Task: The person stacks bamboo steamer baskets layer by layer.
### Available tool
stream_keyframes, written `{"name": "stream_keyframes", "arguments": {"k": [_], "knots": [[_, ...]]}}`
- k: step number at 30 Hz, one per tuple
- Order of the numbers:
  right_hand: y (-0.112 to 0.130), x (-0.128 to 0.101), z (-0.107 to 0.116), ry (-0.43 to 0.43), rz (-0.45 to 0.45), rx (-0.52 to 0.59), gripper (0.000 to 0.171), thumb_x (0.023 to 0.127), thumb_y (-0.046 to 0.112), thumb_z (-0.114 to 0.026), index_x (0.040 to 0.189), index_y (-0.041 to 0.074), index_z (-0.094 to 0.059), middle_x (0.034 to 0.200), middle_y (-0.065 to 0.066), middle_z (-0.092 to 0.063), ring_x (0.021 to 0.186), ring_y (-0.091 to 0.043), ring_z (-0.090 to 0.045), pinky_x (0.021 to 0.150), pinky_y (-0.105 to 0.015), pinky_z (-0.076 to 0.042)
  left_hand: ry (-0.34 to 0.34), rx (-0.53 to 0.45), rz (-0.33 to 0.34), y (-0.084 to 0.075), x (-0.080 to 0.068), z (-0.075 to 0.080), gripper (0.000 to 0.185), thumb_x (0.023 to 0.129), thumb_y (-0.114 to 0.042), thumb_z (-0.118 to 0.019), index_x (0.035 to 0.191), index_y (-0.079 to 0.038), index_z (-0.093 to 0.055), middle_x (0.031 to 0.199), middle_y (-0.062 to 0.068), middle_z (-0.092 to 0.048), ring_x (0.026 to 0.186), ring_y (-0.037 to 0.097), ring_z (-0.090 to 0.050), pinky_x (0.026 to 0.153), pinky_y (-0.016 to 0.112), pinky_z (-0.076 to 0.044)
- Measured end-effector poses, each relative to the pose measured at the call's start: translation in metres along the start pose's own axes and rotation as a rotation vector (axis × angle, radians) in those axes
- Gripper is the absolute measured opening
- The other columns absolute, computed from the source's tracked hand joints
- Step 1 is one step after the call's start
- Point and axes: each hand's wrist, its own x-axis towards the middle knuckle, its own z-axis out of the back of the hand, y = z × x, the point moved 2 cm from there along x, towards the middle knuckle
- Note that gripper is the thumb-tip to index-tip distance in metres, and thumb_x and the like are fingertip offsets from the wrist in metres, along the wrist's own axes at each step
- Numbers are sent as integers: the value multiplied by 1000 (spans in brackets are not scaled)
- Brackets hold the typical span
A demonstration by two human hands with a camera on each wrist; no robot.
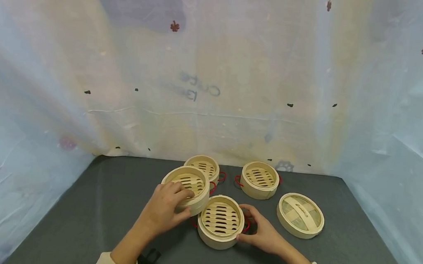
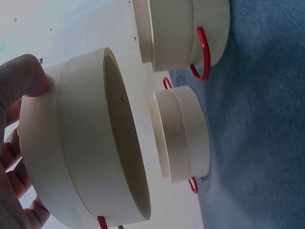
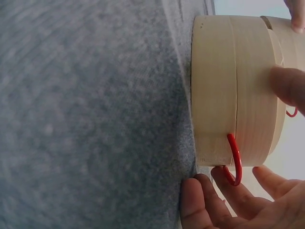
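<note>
Pale bamboo steamers [image 1: 221,220], red handles [image 1: 246,226]

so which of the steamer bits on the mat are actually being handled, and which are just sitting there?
In hand:
- raised steamer basket, gripped by the left hand
- front steamer basket on the grey mat, steadied by the right hand

Lying about:
- back-left basket
- back-right basket
- lid, right of the rest
</note>
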Motion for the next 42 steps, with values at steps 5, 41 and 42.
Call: {"name": "stream_keyframes", "arguments": {"k": [5, 41, 42], "knots": [[-2, 0, 0, 5, 5, 7, 79, 82, 32, -76, 145, 11, -34, 128, -17, -56, 106, -31, -59, 74, -30, -51, 18, 6, -11, -6, 3, -3, 26, 70, -21, -74, 96, -26, -69, 83, -10, -54, 74, 9, -49, 66, 31, -36], [-5, 0, 2, 25, -43, 102, 75, 83, 25, -75, 145, 13, -35, 126, -21, -54, 102, -21, -58, 65, -29, -53, 83, -53, -73, -43, 10, -17, 29, 70, -25, -76, 97, -29, -67, 83, -13, -51, 72, 6, -39, 67, 26, -30], [-5, -1, 2, 25, -46, 100, 75, 83, 26, -75, 145, 14, -34, 126, -21, -54, 102, -21, -58, 66, -29, -53, 87, -54, -73, -43, 10, -17, 30, 70, -25, -77, 97, -29, -67, 84, -13, -51, 72, 6, -39, 67, 26, -30]]}}
